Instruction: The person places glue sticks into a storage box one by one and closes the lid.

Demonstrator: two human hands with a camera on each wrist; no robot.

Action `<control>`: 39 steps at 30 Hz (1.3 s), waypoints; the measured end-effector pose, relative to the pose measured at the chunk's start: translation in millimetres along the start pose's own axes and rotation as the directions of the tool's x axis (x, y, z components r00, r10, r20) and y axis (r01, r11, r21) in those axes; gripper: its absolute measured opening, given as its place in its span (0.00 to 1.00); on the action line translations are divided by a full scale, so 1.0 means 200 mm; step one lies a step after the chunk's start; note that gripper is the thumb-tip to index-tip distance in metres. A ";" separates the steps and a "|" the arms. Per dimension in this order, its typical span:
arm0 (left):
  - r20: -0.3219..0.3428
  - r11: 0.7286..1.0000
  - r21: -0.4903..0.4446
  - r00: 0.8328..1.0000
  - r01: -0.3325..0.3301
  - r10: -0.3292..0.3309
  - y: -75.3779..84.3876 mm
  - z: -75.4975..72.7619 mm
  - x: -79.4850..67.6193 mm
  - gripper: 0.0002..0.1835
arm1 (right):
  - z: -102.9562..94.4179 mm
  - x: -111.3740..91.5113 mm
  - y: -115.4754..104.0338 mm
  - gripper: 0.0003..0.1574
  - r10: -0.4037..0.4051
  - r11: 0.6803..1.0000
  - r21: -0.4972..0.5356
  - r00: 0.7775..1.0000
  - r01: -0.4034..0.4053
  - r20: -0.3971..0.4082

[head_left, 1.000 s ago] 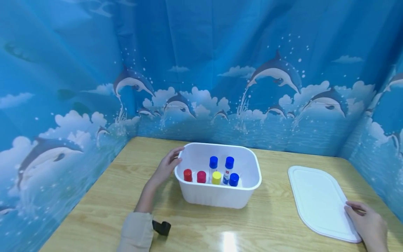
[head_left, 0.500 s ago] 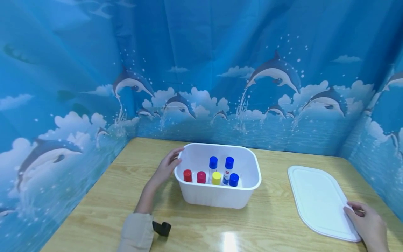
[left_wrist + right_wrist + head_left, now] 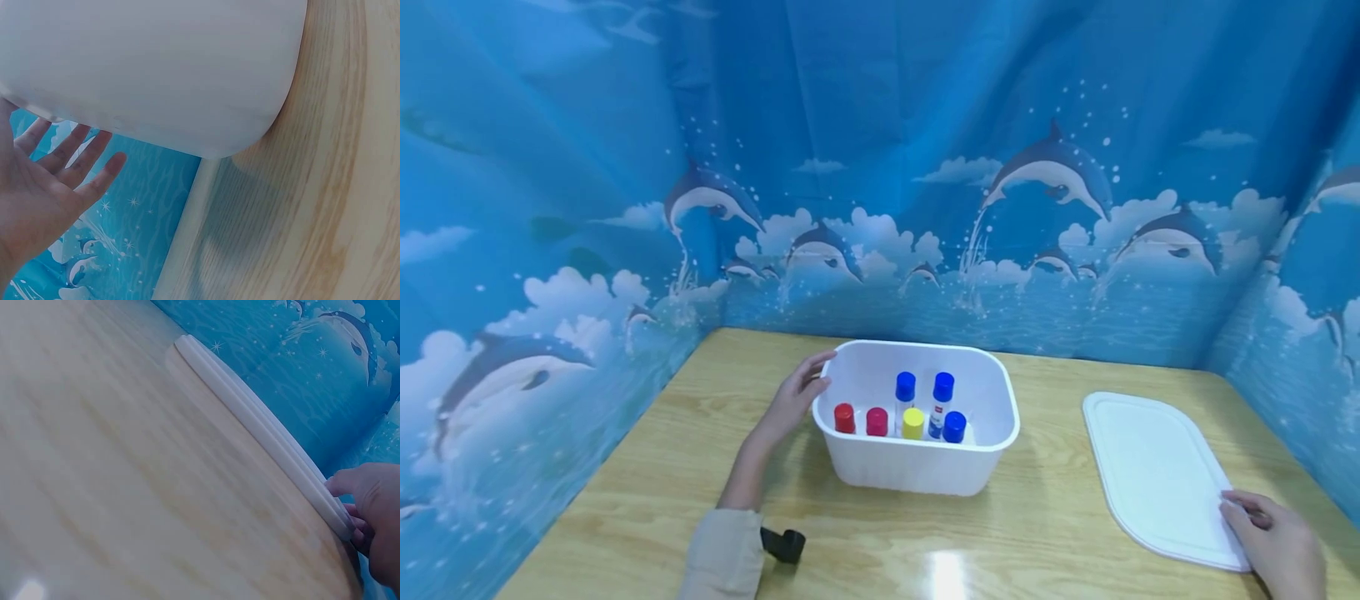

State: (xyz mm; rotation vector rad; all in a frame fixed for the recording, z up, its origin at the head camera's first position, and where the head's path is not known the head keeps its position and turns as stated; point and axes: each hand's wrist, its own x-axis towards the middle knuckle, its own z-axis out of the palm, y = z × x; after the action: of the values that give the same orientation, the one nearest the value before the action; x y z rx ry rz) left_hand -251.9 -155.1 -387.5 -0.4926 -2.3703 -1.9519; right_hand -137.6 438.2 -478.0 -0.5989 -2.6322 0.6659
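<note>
A white plastic bin (image 3: 910, 467) stands on the table in the head view. My left hand (image 3: 797, 396) is at its left rim; in the left wrist view the fingers (image 3: 94, 159) are spread and fairly straight, their tips at the bin's edge. Inside stand a red-capped container (image 3: 844, 418), a crimson-capped one (image 3: 877, 422), a yellow-capped one (image 3: 913, 423) and several blue-capped ones, including a clear labelled bottle (image 3: 940, 408). Their lower parts are hidden by the front wall. On the right, my right hand (image 3: 1277, 533) pinches the near right edge of a flat white lid (image 3: 1157, 475).
The wooden table (image 3: 1037, 533) spreads around the bin and lid. A blue dolphin-print curtain (image 3: 887, 167) encloses its back and sides. A black strap piece (image 3: 784, 546) sits at my left sleeve (image 3: 722, 554).
My right hand has shifted slightly along the lid's edge toward the near side. The left hand and the bin stay in place; the head view has drifted a little.
</note>
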 end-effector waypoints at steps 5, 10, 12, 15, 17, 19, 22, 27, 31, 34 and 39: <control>0.000 1.000 -0.001 1.000 0.024 -0.024 0.00 -0.01 0.00 0.24 | 0.00 0.00 -0.03 0.17 0.052 0.999 0.005 0.999 -0.052 -0.013; -0.001 1.000 -0.019 1.000 0.014 -0.014 -0.01 -0.01 0.00 0.24 | 0.01 0.01 -0.04 0.15 0.097 0.995 0.015 0.995 -0.097 -0.034; -0.003 1.000 -0.016 1.000 0.011 -0.011 -0.01 -0.01 0.00 0.24 | 0.01 0.00 -0.05 0.15 0.098 0.995 0.017 0.994 -0.097 -0.046; -0.001 1.000 -0.017 1.000 0.010 -0.010 -0.02 -0.01 0.00 0.24 | 0.01 0.00 -0.05 0.14 0.094 0.995 0.019 0.993 -0.093 -0.068; -0.001 1.000 -0.017 1.000 0.014 -0.014 -0.02 -0.01 0.00 0.24 | 0.01 -0.01 -0.05 0.14 0.093 0.996 0.018 0.992 -0.091 -0.081; 0.000 1.000 -0.011 1.000 0.014 -0.014 -0.02 -0.01 0.00 0.24 | 0.01 -0.01 -0.05 0.14 0.098 0.995 0.021 0.991 -0.097 -0.088; -0.001 1.000 -0.002 1.000 0.008 -0.008 -0.02 -0.01 0.00 0.24 | 0.01 -0.01 -0.06 0.14 0.111 0.994 0.022 0.990 -0.109 -0.089; -0.006 1.000 0.016 1.000 0.004 -0.004 -0.03 -0.01 0.01 0.24 | 0.01 -0.01 -0.06 0.15 0.112 0.994 0.015 0.990 -0.111 -0.086; -0.005 1.000 0.020 1.000 0.009 -0.009 -0.03 -0.01 0.01 0.24 | 0.01 -0.01 -0.06 0.14 0.105 0.995 0.010 0.990 -0.104 -0.091; -0.007 1.000 0.013 1.000 0.013 -0.013 -0.03 0.00 0.00 0.24 | 0.01 -0.01 -0.06 0.14 0.107 0.994 0.007 0.990 -0.107 -0.095; -0.006 1.000 -0.002 1.000 0.008 -0.008 -0.02 -0.01 0.00 0.23 | 0.02 0.00 -0.06 0.14 0.117 0.993 0.002 0.988 -0.117 -0.101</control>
State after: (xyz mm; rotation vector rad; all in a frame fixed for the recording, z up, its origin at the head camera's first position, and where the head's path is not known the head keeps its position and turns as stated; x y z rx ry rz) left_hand -254.1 -156.7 -391.8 -0.4765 -2.3712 -1.9561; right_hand -142.8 426.9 -476.3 -0.7727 -2.5211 0.6468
